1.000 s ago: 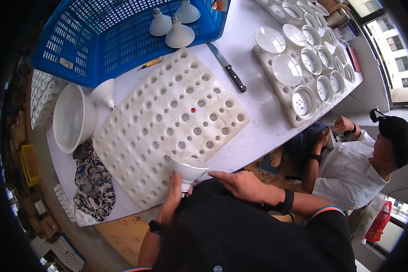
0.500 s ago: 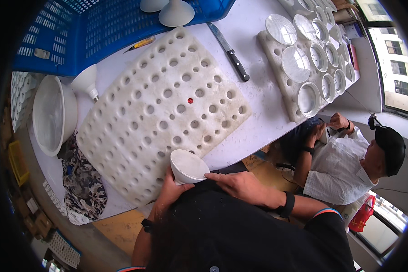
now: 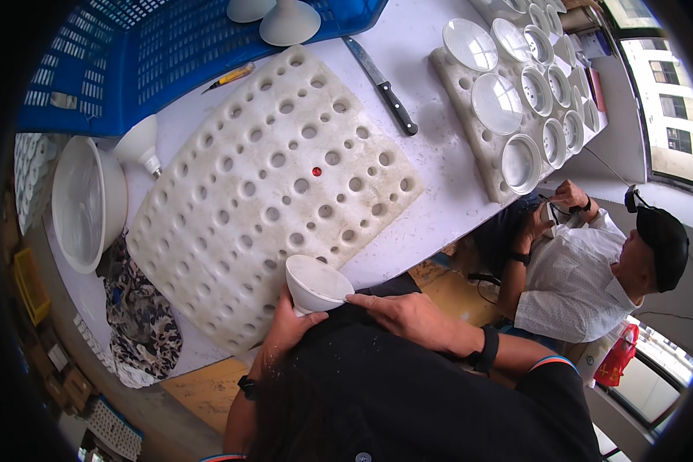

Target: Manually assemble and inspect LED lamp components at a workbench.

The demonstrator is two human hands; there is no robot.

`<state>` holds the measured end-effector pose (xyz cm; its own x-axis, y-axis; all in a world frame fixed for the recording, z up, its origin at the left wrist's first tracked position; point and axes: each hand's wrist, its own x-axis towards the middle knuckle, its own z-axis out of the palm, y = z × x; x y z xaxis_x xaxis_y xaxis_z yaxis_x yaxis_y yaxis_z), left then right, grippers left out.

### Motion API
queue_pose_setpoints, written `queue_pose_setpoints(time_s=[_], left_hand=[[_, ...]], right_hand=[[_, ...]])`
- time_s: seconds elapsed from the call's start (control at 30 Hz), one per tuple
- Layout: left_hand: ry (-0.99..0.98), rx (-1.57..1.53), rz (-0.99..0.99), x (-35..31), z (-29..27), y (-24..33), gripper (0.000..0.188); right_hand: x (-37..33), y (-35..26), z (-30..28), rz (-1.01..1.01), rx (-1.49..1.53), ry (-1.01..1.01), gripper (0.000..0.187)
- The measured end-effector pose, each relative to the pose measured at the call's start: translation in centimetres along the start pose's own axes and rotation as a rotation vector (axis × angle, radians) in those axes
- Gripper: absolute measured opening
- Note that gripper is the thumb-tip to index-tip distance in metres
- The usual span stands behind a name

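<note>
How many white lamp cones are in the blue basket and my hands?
3: one lamp cone in the left hand; in the basket, a left cone and a right cone. More may lie outside the frame.

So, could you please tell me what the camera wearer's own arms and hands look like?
The left hand and right hand are bare, without gloves. There is a black left wristband and a black right wristband. The right sleeve is short and black, edged with orange and pale blue trim.

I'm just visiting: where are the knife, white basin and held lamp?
Black-handled knife (image 3: 387, 92), head view: on the handle, near the blade.
White basin (image 3: 114, 199), head view: on its outer wall.
Held white lamp (image 3: 317, 279), head view: on its broad round face.
</note>
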<state>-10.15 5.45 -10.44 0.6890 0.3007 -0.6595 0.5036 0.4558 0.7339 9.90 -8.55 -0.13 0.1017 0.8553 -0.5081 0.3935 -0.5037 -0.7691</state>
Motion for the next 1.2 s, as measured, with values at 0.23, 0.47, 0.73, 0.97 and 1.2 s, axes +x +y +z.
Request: queue_pose_setpoints(time_s=[0.23, 0.47, 0.73, 0.97, 1.2], left_hand=[[0.027, 0.071, -0.003, -0.2, 0.5, 1.3, 0.084], [0.019, 0.120, -0.022, -0.1, 1.1, 2.8, 0.075], [-0.011, -0.022, -0.232, 0.0, 1.6, 4.7, 0.067], [-0.005, -0.102, -0.332, 0.1, 2.2, 5.6, 0.066], [0.015, -0.084, -0.329, 0.4, 2.6, 5.5, 0.066]], right_hand=[[0.5, 0.4, 0.2, 0.036, 0.103, 0.070, 0.039], [3.8, 1.5, 0.1, -0.047, 0.415, 0.181, 0.035], [4.9, 3.4, 0.8, -0.069, 0.569, 0.153, 0.033], [5.5, 3.8, -0.4, -0.090, 0.548, 0.116, 0.030], [5.7, 4.4, -0.2, -0.129, 0.557, 0.162, 0.025]])
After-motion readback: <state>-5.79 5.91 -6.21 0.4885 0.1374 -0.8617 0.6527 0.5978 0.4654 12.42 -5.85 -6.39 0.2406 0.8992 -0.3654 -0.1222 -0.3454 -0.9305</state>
